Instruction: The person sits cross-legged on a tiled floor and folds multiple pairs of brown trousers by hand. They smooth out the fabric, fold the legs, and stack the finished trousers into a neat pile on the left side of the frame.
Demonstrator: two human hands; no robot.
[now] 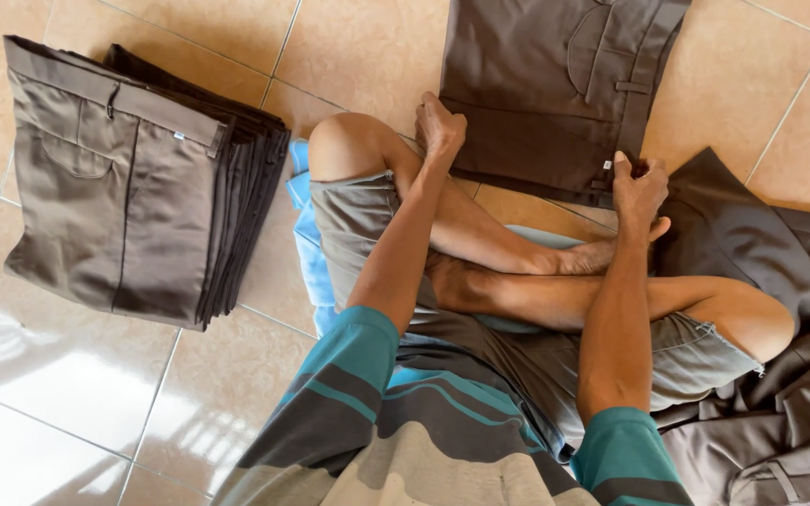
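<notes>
I sit cross-legged on a tiled floor. A folded pair of dark brown trousers [546, 84] lies in front of my knees. My left hand [439, 129] grips its near left corner, fingers curled onto the cloth. My right hand [637, 187] pinches its near right corner by the waistband. Both arms reach forward over my crossed legs.
A neat stack of folded brown trousers [133, 178] lies to my left on the beige tiles [67, 375]. A loose heap of unfolded brown trousers [780, 356] lies at my right side. A light blue cloth [311, 253] lies under my legs.
</notes>
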